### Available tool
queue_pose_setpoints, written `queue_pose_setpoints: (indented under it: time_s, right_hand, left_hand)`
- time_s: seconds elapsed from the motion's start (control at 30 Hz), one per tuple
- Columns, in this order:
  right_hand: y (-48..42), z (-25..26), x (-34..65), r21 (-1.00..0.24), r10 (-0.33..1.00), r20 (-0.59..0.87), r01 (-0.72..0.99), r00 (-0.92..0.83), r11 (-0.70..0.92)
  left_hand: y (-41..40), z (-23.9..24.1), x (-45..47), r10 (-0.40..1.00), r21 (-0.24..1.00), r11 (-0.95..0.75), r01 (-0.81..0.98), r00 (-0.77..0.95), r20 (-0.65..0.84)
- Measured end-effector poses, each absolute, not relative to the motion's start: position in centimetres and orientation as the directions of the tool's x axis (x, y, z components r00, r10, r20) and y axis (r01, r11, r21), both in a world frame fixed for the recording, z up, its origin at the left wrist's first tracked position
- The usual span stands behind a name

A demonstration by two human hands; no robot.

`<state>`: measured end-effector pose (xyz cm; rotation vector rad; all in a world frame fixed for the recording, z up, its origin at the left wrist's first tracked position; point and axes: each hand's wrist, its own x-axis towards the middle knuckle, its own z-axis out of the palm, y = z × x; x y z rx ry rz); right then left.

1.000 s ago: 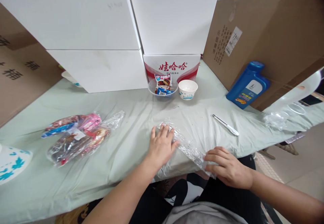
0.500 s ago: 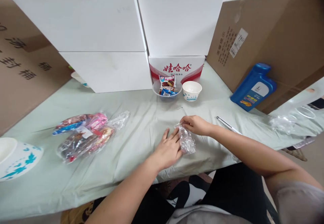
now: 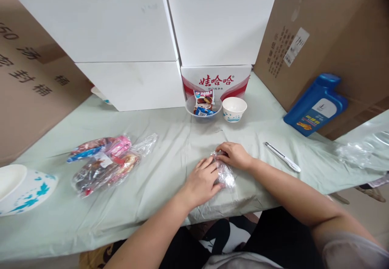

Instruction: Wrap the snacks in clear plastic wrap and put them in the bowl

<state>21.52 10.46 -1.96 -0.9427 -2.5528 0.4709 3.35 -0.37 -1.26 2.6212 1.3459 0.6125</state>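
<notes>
A small piece of crinkled clear plastic (image 3: 226, 176), perhaps a bag, lies on the cloth near the table's front edge. My left hand (image 3: 202, 180) rests flat along its left side, fingers stretched, with fingertips and thumb touching the plastic. Bent fingers of my right hand (image 3: 235, 154) are closed on its upper edge. Whether anything lies inside the plastic cannot be made out. To the right of my right hand is a utility knife (image 3: 282, 157), lying untouched on the cloth.
Clear bags of colourful items (image 3: 106, 161) lie left, beside a large paper bowl (image 3: 28, 190). Behind stand a plastic bowl of snack packets (image 3: 203, 107), a paper bowl (image 3: 234, 110) and white boxes (image 3: 130, 84). A blue bottle (image 3: 316, 105) leans near a cardboard box (image 3: 304, 58).
My left hand's fingers have come closer together and moved further onto the plastic. The right hand stays at its upper edge. The camera view has shifted slightly.
</notes>
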Motion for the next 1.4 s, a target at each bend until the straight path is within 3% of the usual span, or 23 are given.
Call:
queue_pose_setpoints:
  time_s: [0.13, 0.23, 0.37, 0.53, 0.63, 0.77, 0.87, 1.0, 1.2, 1.27, 1.4]
  right_hand:
    - [10.2, -2.0, 21.6, -0.368, 0.658, 0.254, 0.559, -0.709, 0.743]
    - [10.0, -2.0, 21.6, -0.316, 0.659, 0.306, 0.580, -0.687, 0.751]
    - [10.0, -1.9, 21.5, -0.308, 0.651, 0.297, 0.575, -0.699, 0.758]
    - [10.5, -2.1, 21.5, -0.291, 0.733, 0.314, 0.674, -0.604, 0.679]
    - [10.8, -1.9, 21.9, -0.310, 0.741, 0.408, 0.683, -0.533, 0.661]
    - [10.4, -0.8, 22.7, -0.420, 0.619, 0.522, 0.455, -0.587, 0.785]
    - [10.1, -0.3, 23.0, -0.504, 0.472, 0.356, 0.260, -0.807, 0.824]
    - [9.9, -0.3, 22.9, -0.466, 0.400, 0.234, 0.259, -0.886, 0.846]
    - [9.0, -0.6, 22.2, -0.511, 0.267, 0.281, 0.092, -0.922, 0.855]
    - [8.8, -0.6, 22.1, -0.574, 0.311, 0.293, 0.094, -0.904, 0.813]
    - [9.3, -0.8, 22.4, -0.819, 0.632, 0.211, 0.219, -0.745, 0.531]
  left_hand:
    - [-0.3, -0.1, 2.6, 0.804, 0.371, -0.521, 0.769, 0.296, 0.516]
    - [-0.7, 0.8, 2.9, 0.728, 0.338, -0.629, 0.700, 0.378, 0.572]
    - [-1.3, 0.6, 4.2, 0.659, 0.286, -0.749, 0.598, 0.621, 0.426]
    - [-1.6, -0.1, 4.6, 0.683, 0.302, -0.730, 0.613, 0.666, 0.299]
    - [-1.7, 0.1, 4.5, 0.690, 0.305, -0.723, 0.620, 0.664, 0.287]
    - [-1.9, 0.4, 4.4, 0.675, 0.310, -0.737, 0.600, 0.672, 0.304]
    - [-2.0, 0.5, 4.5, 0.680, 0.280, -0.733, 0.620, 0.663, 0.313]
    - [-2.2, 0.9, 4.5, 0.708, 0.250, -0.704, 0.665, 0.627, 0.325]
    - [-1.7, 1.3, 3.4, 0.804, 0.471, -0.595, 0.652, 0.475, 0.358]
    - [-1.1, 0.9, 3.1, 0.852, 0.510, -0.522, 0.684, 0.385, 0.355]
    - [0.2, -0.4, 3.3, 0.898, 0.518, -0.411, 0.750, 0.235, 0.371]
